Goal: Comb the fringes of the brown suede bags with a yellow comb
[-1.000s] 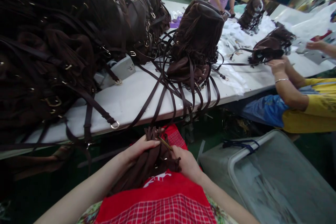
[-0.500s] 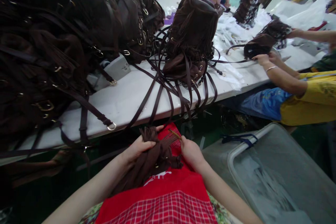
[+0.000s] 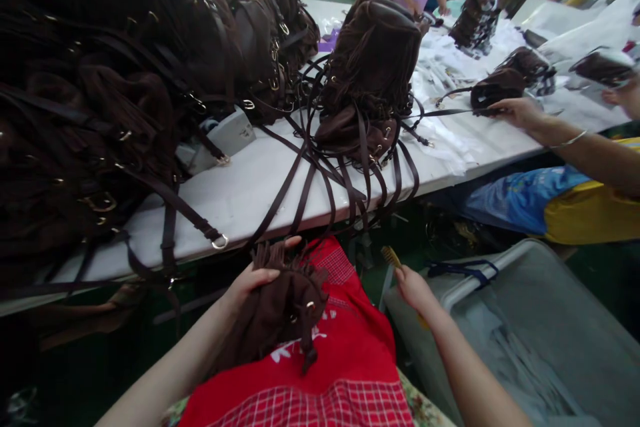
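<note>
My left hand point(image 3: 256, 279) is closed on a dark brown fringed bag point(image 3: 285, 303) that lies over my lap, thumb on top of it. Short fringe sticks up along the bag's upper edge, and a knotted tassel hangs from its front near small metal eyelets. Off to the right, apart from the bag, my right hand point(image 3: 416, 290) grips a small yellowish brush point(image 3: 391, 257), its bristle end pointing up and left. Beneath the bag is a red apron point(image 3: 350, 340) with a checked part.
A large pile of brown bags point(image 3: 150, 67) with buckled straps covers the left of the white table point(image 3: 210, 200). More stacked bags point(image 3: 375, 60) stand ahead, straps hanging over the edge. At right are a grey bin point(image 3: 560, 320) and a co-worker's arm point(image 3: 565, 133).
My right hand has swung away to the right with the brush, off the fringe. The bag's fringe and tassel have dropped back. The co-worker's hands at right have moved apart.
</note>
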Motion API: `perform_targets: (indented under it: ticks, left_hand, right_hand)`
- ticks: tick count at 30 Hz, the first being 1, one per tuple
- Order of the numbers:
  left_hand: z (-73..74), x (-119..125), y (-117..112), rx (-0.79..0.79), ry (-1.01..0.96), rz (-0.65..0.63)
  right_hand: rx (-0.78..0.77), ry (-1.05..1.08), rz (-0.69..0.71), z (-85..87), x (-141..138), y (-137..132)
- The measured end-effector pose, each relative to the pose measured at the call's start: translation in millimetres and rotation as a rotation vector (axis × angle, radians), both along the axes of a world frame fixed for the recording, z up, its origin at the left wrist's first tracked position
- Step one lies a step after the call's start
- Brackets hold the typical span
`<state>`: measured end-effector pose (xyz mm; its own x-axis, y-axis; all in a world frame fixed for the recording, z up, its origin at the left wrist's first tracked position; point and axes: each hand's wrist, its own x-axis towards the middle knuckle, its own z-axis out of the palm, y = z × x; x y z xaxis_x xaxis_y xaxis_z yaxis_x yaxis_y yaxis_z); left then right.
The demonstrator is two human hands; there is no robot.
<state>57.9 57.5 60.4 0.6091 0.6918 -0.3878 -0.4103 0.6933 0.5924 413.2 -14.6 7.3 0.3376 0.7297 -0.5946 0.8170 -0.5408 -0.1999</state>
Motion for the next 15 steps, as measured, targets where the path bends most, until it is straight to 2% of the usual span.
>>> perform_targets:
  ticks: [2, 4, 6, 8, 10, 13, 15]
  left_hand:
    - [-5.7, -6.5, 6.2, -0.038, -0.026, 0.049]
    - [-12.0, -11.2, 11.8, -0.04, -0.022, 0.1]
    - [-16.2, -14.9, 14.6, -0.033, -0.001, 0.14]
    - [-17.3, -18.1, 14.2, -0.034, 0.004, 0.172]
    - [-16.2, -20.9, 12.0, -0.033, -0.003, 0.18]
    - [-13.8, -22.4, 8.4, -0.028, -0.017, 0.162]
    - [-12.7, -20.9, 6.6, -0.041, -0.014, 0.146]
  right_hand:
    - [0.126, 0.251, -0.073, 12.2, -14.4, -4.0]
    - [0.29, 0.57, -0.099, 31.0, -46.0, -5.6]
    - [0.373, 0.74, 0.01, 52.3, -82.7, -4.0]
    - [0.432, 0.717, 0.197, 69.4, -113.8, 0.5]
    - [0.461, 0.592, 0.397, 78.0, -134.4, 7.0]
    - [0.394, 0.377, 0.614, 76.7, -147.7, 17.0]
    - [0.335, 0.237, 0.671, 72.0, -148.8, 21.2]
